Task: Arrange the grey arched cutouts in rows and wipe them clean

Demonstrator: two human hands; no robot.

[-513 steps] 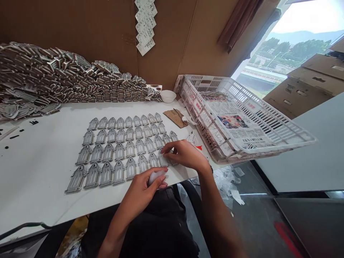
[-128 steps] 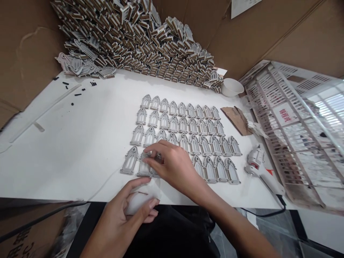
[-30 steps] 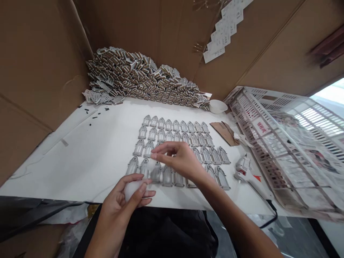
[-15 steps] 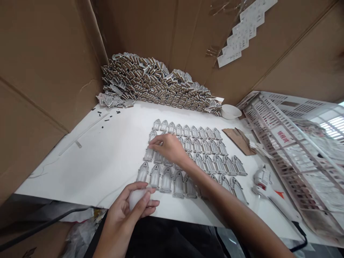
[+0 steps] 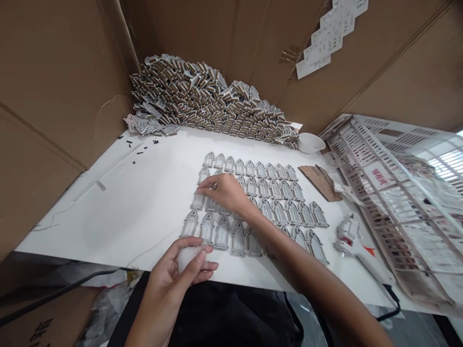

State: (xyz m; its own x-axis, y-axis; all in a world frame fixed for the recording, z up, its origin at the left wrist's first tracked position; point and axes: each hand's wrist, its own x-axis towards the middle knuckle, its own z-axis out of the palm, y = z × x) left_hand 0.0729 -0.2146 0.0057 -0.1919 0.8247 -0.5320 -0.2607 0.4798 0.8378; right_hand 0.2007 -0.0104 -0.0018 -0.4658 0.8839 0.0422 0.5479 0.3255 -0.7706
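Several rows of grey arch-shaped window pieces (image 5: 275, 185) lie flat on the white table (image 5: 144, 202). My right hand (image 5: 226, 193) reaches across them to the left end of the third row, its fingers pinched on a piece there. At the table's near edge my left hand (image 5: 183, 270) is curled round a small white lump (image 5: 188, 255). What the lump is made of I cannot make out.
A big heap of the same pieces (image 5: 202, 103) is stacked at the back against cardboard walls. A white bowl (image 5: 311, 142), brown card scraps (image 5: 320, 176), a white glue gun (image 5: 356, 246) with its cable and a white plastic crate (image 5: 394, 193) stand to the right.
My right hand left the front row, rose, then reached back to the third row's left end. My left hand stays at the table edge with the white lump.
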